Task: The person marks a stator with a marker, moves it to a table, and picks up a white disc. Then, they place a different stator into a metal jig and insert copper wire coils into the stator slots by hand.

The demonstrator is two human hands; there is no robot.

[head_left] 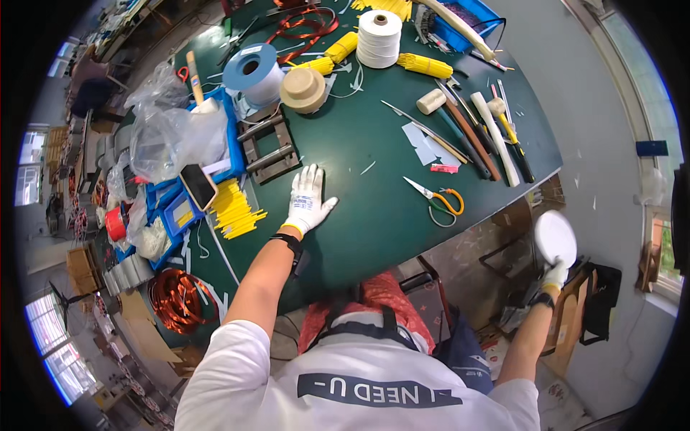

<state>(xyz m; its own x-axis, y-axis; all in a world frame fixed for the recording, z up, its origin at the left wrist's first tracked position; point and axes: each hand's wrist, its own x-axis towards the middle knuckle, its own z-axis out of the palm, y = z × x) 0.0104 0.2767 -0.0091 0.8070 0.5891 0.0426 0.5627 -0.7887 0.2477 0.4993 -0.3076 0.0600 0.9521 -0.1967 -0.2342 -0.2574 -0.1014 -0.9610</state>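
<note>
While I look down through the head camera, my left hand lies palm-down on the green table, its white glove flat, fingers pointing away from me and thumb spread wide, holding nothing. My right hand, also gloved, is out past the table's right edge, gripping the near edge of a white disc. That disc is held up off the table, over the floor side; blur hides how each finger sits on it.

Near my left fingertips, to their upper left, I see a dark metal frame with two bars, and a bundle of yellow sticks lies left of that hand. Toward the table's right edge, I have scissors with an orange handle, and beyond them a pale-headed mallet. At the far side stands a spool of white thread, beside more yellow bundles.
</note>
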